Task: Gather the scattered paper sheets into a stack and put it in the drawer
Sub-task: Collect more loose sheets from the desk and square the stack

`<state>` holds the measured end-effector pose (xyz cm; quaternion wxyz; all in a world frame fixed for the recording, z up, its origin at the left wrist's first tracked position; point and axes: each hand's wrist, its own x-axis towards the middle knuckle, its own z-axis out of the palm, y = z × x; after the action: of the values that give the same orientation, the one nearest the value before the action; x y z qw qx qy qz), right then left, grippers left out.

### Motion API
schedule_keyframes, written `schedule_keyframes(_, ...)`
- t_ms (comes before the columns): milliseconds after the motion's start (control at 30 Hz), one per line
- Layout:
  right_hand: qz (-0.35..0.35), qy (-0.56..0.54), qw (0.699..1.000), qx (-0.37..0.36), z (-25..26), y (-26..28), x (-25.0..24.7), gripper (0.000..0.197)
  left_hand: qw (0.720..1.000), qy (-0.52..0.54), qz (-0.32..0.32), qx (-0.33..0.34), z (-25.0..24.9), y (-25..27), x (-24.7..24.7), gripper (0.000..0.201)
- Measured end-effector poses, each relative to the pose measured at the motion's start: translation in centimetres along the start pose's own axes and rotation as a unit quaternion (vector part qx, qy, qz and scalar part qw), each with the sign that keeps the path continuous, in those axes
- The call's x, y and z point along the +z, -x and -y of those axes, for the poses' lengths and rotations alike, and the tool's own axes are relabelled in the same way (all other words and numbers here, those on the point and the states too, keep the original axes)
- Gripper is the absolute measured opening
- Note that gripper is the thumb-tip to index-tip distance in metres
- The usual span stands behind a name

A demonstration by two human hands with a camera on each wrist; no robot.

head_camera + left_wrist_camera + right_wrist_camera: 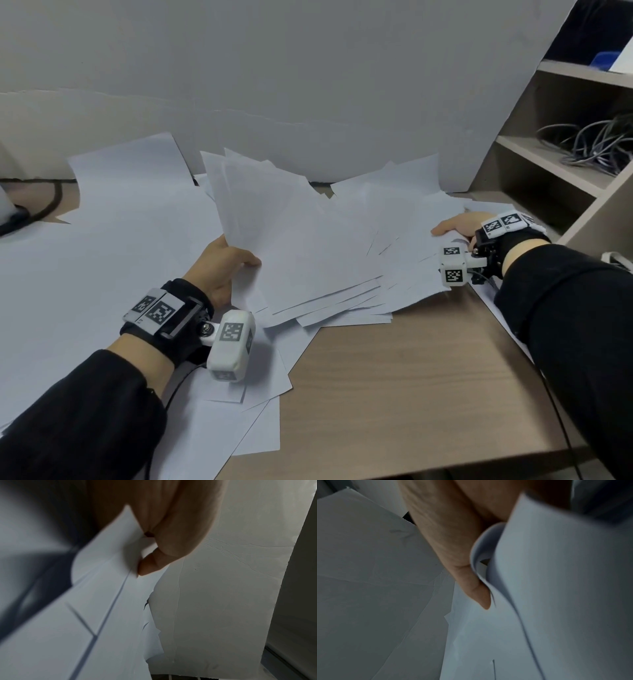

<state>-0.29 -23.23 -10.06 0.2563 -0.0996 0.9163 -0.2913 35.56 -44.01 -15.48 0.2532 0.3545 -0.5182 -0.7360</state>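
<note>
At the far left, loose paper sheets cover the desk well apart from either hand, with more lying under the left forearm and jutting over the near edge; any of these could be left out of the stack, or brushed to the floor by a sleeve, if the gathering sweep only closes on the middle. The left hand holds the left edge of the fanned pile, thumb on top and fingers underneath, and the left wrist view shows the thumb pinching a sheet edge against the fingers. Since the pile's sheets are splayed at different angles, that pinch likely catches only a few, and lifting now could let the lower ones slide out. In the middle, the pile's near corners overhang bare desk, so a fast push could buckle or crease them. On the right, the right hand grips the other side of the pile, thumb lying on top; the right wrist view shows a sheet curling round the thumb, which may fold it if the hands squeeze together. Beyond it stands a shelf unit holding cables. No drawer is in view, so the stack's route to it cannot be judged.
</note>
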Motion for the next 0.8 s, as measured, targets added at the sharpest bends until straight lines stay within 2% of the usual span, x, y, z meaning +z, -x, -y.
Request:
schedule_keyframes(67,-0.021,0.07,0.997,-0.008,0.8,2.1,0.9,0.054,1.0,0.002,-0.001,0.0,0.0,-0.2,-0.1,0.041)
schedule_keyframes(100,-0.033,0.118,0.992,-0.007,1.3,3.4,1.3,0.047,1.0,0.002,-0.001,-0.001,0.0,-0.2,-0.1,0.041)
schedule_keyframes(167,-0.062,0.163,0.984,-0.019,1.7,4.5,1.7,0.046,1.0,0.005,0.0,-0.002,0.0,-0.3,-0.1,0.041)
schedule_keyframes(300,-0.122,0.177,0.976,-0.024,2.6,5.5,0.8,0.049,1.0,0.008,0.005,-0.006,0.0,-0.1,0.0,0.04)
schedule_keyframes(367,-0.152,0.194,0.968,-0.053,3.1,6.8,0.0,0.044,1.0,0.011,0.011,-0.007,-0.1,0.1,0.0,0.041)
schedule_keyframes(433,-0.171,0.16,0.968,-0.09,3.5,7.9,-0.7,0.037,1.0,0.018,0.017,-0.006,-0.2,0.4,0.0,0.042)
schedule_keyframes(467,-0.174,0.128,0.973,-0.086,3.7,8.4,-1.1,0.035,1.0,0.023,0.018,-0.007,-0.2,0.5,0.0,0.043)
schedule_keyframes(533,-0.2,0.041,0.973,-0.107,3.9,9.9,-1.8,0.039,1.0,0.026,0.017,-0.008,-0.1,0.8,-0.1,0.044)
schedule_keyframes(700,-0.305,-0.022,0.932,-0.196,5.9,13.6,-2.9,0.032,1.0,0.024,0.012,-0.007,-0.4,2.0,-0.1,0.036)
schedule_keyframes(800,-0.338,-0.021,0.905,-0.259,7.6,16.4,-3.0,0.023,0.999,0.028,0.011,-0.01,-0.6,2.5,-0.1,0.035)
